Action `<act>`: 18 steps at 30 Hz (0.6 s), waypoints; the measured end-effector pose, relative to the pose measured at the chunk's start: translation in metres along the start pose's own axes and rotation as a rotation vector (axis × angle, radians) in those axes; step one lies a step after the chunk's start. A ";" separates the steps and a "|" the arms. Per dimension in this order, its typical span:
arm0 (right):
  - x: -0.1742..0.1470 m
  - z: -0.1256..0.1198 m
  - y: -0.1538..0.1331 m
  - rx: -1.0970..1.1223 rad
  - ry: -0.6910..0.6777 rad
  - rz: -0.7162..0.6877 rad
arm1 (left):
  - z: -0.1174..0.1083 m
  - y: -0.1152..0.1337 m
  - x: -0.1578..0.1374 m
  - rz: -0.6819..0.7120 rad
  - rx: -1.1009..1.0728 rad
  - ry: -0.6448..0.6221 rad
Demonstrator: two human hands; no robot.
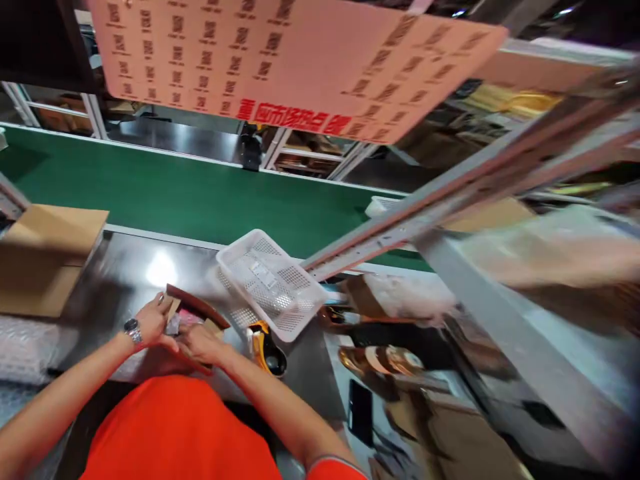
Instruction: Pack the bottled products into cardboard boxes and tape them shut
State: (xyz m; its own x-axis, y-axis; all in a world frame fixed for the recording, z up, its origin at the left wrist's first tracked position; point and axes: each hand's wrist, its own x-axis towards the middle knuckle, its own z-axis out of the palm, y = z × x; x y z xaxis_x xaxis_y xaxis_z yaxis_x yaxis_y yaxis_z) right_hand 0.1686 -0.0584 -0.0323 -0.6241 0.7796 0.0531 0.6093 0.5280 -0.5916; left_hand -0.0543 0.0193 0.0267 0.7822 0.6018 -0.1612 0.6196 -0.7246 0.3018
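Both my hands work close together on a small brown cardboard box point(193, 308) on the steel worktable point(130, 267). My left hand point(153, 320), with a wristwatch on the wrist, grips the box's left side. My right hand point(200, 343) presses on the box's near side and flap. Something pale lies inside the box, too blurred to identify. My orange shirt fills the bottom of the view.
A white perforated plastic basket point(273, 283) sits tilted just right of the box, a yellow tape dispenser point(265, 347) beside it. A cardboard carton point(45, 257) stands at left. A green conveyor belt point(175, 193) runs behind. Tape rolls point(380, 360) and flat cardboard lie at right.
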 end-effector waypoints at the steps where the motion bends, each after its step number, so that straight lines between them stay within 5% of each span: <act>1: 0.000 -0.004 0.004 0.046 -0.005 0.004 | -0.001 0.001 0.006 -0.014 -0.012 0.027; 8: -0.004 -0.025 0.002 0.248 0.151 0.204 | 0.025 0.002 0.022 -0.155 -0.104 0.264; 12: 0.001 -0.026 -0.009 0.251 0.325 0.288 | 0.033 0.001 0.025 -0.258 -0.121 0.254; 18: -0.001 -0.016 -0.026 0.068 0.168 0.276 | 0.041 -0.003 0.034 -0.349 -0.206 0.222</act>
State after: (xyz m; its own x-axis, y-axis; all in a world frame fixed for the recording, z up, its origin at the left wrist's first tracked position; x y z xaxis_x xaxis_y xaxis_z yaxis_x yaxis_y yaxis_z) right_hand 0.1611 -0.0678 -0.0040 -0.3474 0.9376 0.0118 0.7062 0.2699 -0.6545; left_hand -0.0263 0.0280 -0.0182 0.4821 0.8717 -0.0878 0.8002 -0.3973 0.4492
